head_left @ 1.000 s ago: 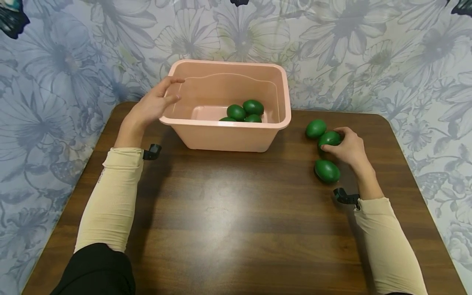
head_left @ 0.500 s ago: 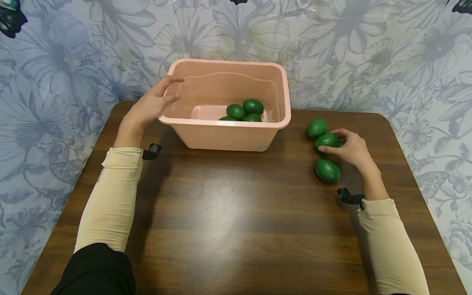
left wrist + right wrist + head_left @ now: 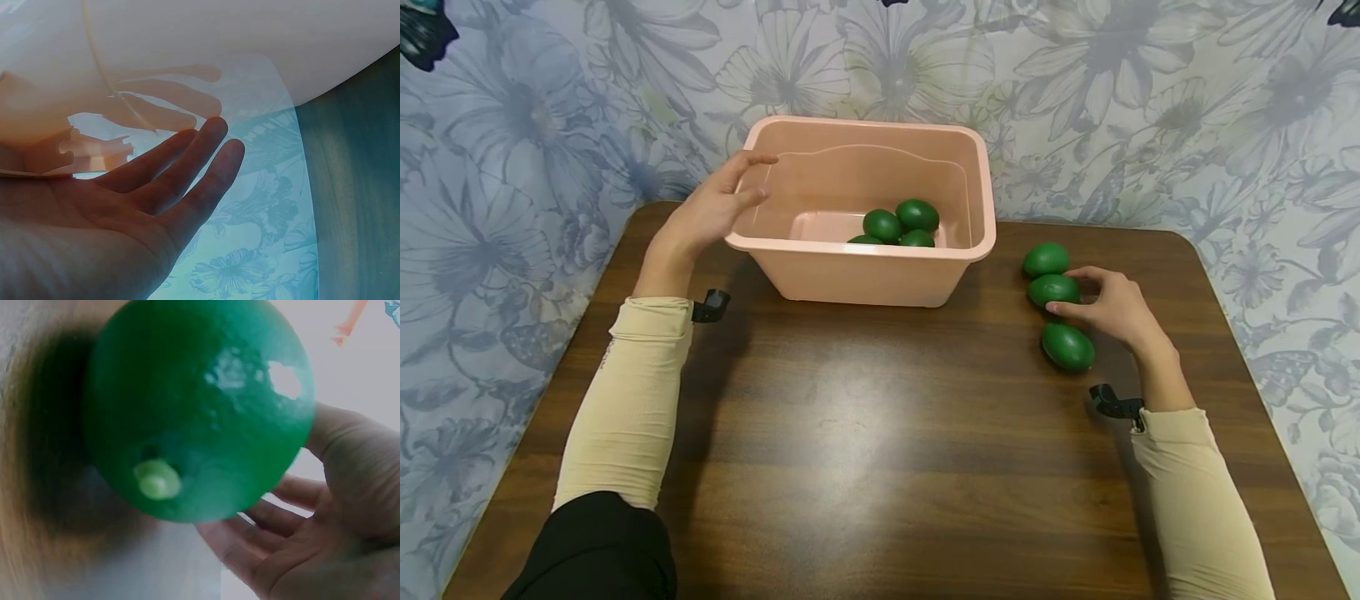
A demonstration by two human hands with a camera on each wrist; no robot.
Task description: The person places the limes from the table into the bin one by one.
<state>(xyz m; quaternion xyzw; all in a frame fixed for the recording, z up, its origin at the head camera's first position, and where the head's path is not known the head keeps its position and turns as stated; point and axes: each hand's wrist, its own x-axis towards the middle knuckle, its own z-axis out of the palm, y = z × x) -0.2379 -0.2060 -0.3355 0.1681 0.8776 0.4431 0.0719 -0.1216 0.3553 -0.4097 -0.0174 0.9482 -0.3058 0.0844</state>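
Observation:
My left hand (image 3: 711, 208) rests at the left end of a peach plastic tub (image 3: 857, 277), fingers extended, thumb and forefinger reaching over the rim. In the left wrist view, straight fingers (image 3: 181, 165) lie beside the tub's pale wall. Several green avocados sit inside, including one avocado (image 3: 917, 215) at the back. To the tub's right, three avocados stand in a row. My right hand (image 3: 1112, 308) is at the middle avocado (image 3: 1052, 290), thumb and forefinger spread at its right end. A nearer avocado (image 3: 200, 406) with a stem nub fills the right wrist view, hiding the fingertips.
The brown wooden table (image 3: 865, 467) has rounded far corners and stands against a floral-patterned wall (image 3: 1112, 108). The far avocado (image 3: 1046, 260) and the near avocado (image 3: 1067, 347) flank the middle one closely.
The middle avocado has shifted left, out from between my right thumb and forefinger, while the right hand has drawn slightly to the right. The left hand and tub stay put.

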